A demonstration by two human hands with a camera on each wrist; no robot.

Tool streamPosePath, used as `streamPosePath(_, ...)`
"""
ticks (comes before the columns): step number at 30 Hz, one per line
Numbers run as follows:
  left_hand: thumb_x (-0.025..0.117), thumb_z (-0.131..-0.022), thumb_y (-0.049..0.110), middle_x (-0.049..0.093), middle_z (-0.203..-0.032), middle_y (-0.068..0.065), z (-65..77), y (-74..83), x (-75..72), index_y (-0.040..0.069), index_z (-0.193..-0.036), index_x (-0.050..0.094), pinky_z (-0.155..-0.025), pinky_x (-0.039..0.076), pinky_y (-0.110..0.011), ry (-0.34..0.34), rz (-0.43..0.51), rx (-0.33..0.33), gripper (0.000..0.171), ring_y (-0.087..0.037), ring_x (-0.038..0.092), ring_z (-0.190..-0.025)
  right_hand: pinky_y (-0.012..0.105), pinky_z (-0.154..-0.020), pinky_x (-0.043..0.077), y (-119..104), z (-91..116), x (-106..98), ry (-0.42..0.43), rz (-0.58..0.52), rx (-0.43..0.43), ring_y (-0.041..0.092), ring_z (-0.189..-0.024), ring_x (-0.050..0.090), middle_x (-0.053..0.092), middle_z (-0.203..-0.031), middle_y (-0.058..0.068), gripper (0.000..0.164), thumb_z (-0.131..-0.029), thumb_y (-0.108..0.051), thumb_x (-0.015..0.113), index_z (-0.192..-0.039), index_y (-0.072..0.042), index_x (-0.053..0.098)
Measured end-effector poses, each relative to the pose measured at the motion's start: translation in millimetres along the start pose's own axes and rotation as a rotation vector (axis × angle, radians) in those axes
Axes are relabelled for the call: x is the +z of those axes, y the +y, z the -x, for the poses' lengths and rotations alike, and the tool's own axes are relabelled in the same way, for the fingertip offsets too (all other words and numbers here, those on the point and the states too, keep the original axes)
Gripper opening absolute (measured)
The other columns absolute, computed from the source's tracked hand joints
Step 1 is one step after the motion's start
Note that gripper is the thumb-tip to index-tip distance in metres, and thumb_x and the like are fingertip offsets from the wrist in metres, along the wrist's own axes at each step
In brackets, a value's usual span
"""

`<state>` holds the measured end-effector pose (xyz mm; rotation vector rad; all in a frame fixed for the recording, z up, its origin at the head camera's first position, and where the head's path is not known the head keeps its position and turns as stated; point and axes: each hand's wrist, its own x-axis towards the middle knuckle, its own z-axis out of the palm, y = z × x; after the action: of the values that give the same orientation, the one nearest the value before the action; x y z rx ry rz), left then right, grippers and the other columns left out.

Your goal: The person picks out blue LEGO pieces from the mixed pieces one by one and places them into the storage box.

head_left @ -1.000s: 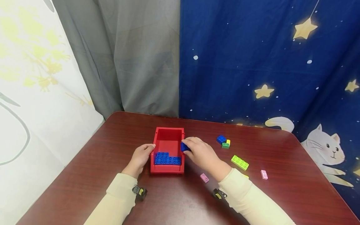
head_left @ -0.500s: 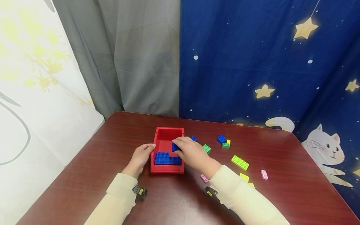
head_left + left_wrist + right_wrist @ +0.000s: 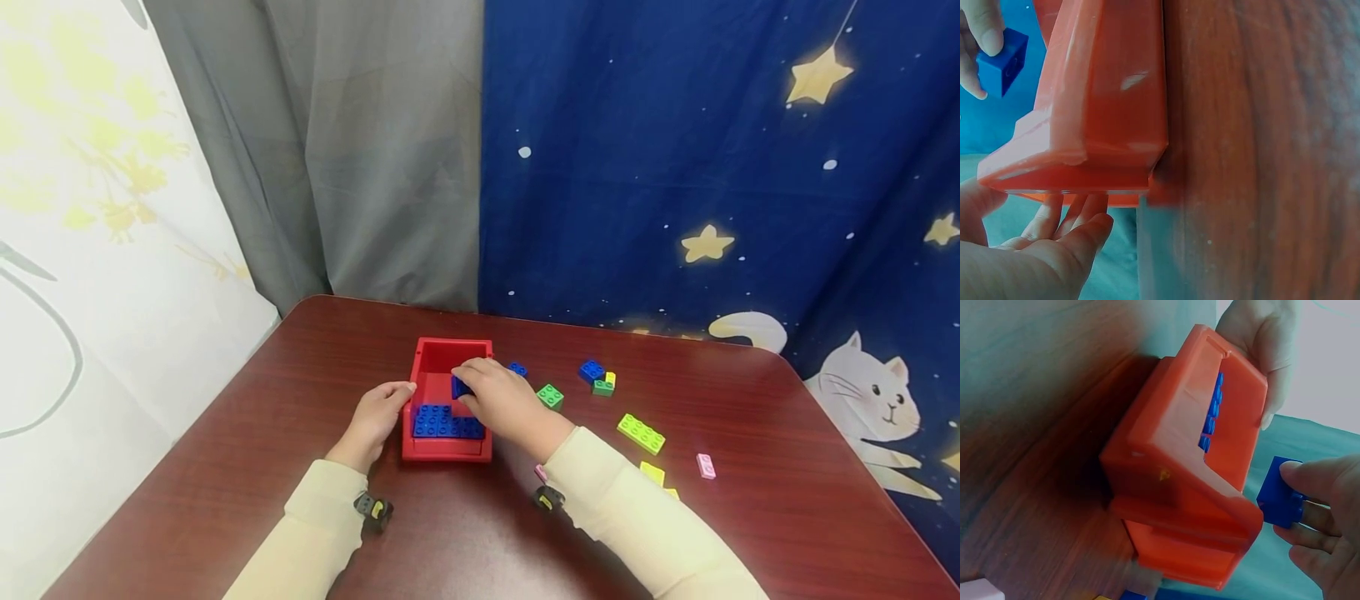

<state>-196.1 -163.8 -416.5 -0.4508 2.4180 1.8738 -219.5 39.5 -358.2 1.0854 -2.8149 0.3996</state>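
Note:
A red plastic bin (image 3: 447, 451) stands on the table, with blue building bricks (image 3: 432, 422) laid studs up across its near end. My left hand (image 3: 375, 419) grips the bin's left wall, thumb at the rim and fingers against the outside, as the left wrist view shows. Over the bin's inside, my right hand (image 3: 504, 402) pinches another blue building brick (image 3: 1277, 492) between thumb and fingers. In the right wrist view this brick is above the bin's rim, its studs toward the fingers.
Right of the bin lie a green brick (image 3: 550, 397), a blue brick (image 3: 591, 371) beside a small green brick (image 3: 603, 388), a lime brick (image 3: 641, 433), a yellow brick (image 3: 652, 473) and a pink brick (image 3: 705, 466). Curtains (image 3: 390, 167) hang behind the table (image 3: 360, 321).
My right hand has moved left with the blue brick, from the bin's right rim to over its inside. The green brick behind it has come into view. My left hand stays on the bin.

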Motion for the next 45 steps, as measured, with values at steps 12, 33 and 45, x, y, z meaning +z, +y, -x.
streamPosePath(12,0.050,-0.100,0.034,0.047,-0.138,-0.023,0.4,0.1,0.5,0.002,-0.137,0.049,-0.103,0.041,-0.055,-0.002,0.001,0.011,0.049,-0.041,0.044,-0.127,0.038,-0.101,0.046,1.1,-12.5,4.3,-0.060,0.022,0.020,0.022,-0.124,0.054,0.060,-0.130,0.008,0.047,-0.090,-0.022,0.069,-0.134,-0.010,0.057)
streamPosePath(33,0.050,-0.100,0.032,0.048,-0.138,-0.022,-0.5,-0.1,0.9,0.002,-0.135,0.051,-0.104,0.039,-0.056,0.008,0.003,0.013,0.047,-0.040,0.043,-0.127,0.036,-0.096,0.050,-1.0,-19.3,10.4,-0.162,0.091,0.022,0.021,-0.119,0.057,0.062,-0.126,0.007,0.049,-0.088,-0.023,0.071,-0.134,-0.010,0.059)
streamPosePath(45,0.051,-0.099,0.033,0.047,-0.138,-0.022,0.6,0.4,0.1,0.003,-0.136,0.050,-0.104,0.039,-0.057,0.004,0.006,0.011,0.047,-0.041,0.042,-0.128,0.033,-0.092,0.053,-1.3,-25.0,16.1,-0.227,0.151,0.003,0.019,-0.111,0.060,0.065,-0.117,0.004,0.042,-0.089,-0.024,0.070,-0.129,-0.012,0.063)
